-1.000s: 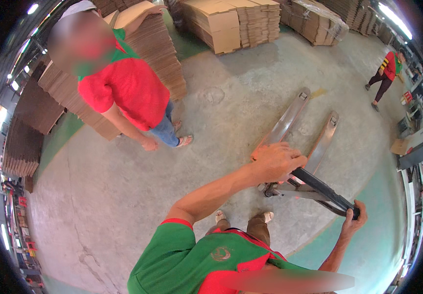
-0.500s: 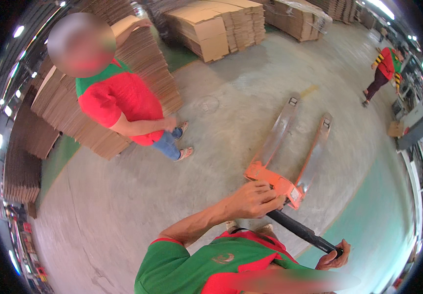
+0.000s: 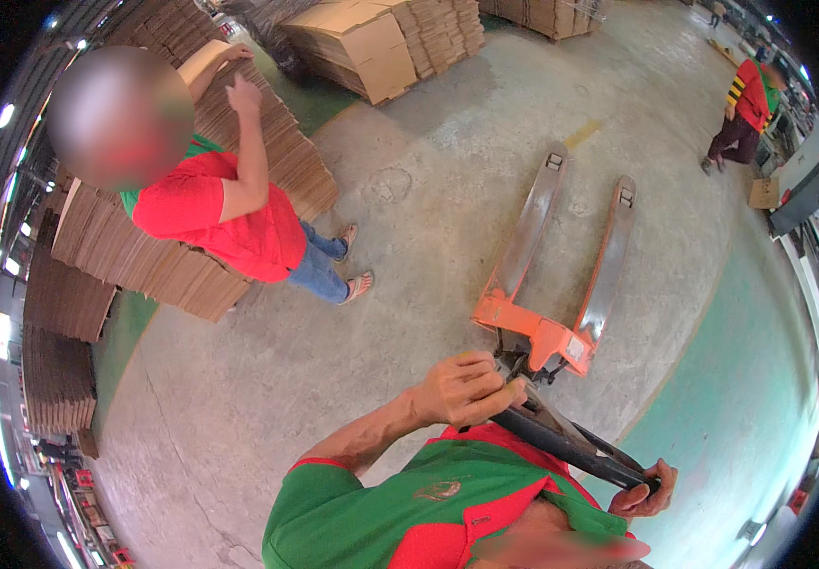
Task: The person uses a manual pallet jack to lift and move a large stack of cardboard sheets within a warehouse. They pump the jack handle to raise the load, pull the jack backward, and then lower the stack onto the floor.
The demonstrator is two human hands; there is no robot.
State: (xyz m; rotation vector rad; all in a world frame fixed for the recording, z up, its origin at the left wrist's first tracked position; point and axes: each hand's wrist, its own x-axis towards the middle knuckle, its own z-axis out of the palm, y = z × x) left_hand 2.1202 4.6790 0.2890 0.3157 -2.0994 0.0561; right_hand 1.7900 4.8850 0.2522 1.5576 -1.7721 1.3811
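Note:
An orange pallet jack [image 3: 533, 327] stands on the floor before me, its two worn metal forks pointing away. Its black loop handle [image 3: 575, 453] slants across the front of my body. My left hand [image 3: 471, 389] is closed round the left end of the handle, fingers curled over the grip. At the other end my right hand [image 3: 646, 488] wraps the handle, its thumb and fingers showing round the bar. Part of the jack's linkage below the handle is hidden by my left hand.
A co-worker [image 3: 229, 213] in red and green stands left, one arm raised beside a tall stack of flat cardboard [image 3: 144, 251]. More cardboard [image 3: 362, 47] stands at the back. Another person [image 3: 746, 109] is at far right near a small carton [image 3: 763, 193]. A green floor strip [image 3: 713, 379] runs right.
The handle has tilted toward me, showing more of its loop and the jack's base. The co-worker on the left has raised a lowered arm toward the cardboard. The far person has shifted position.

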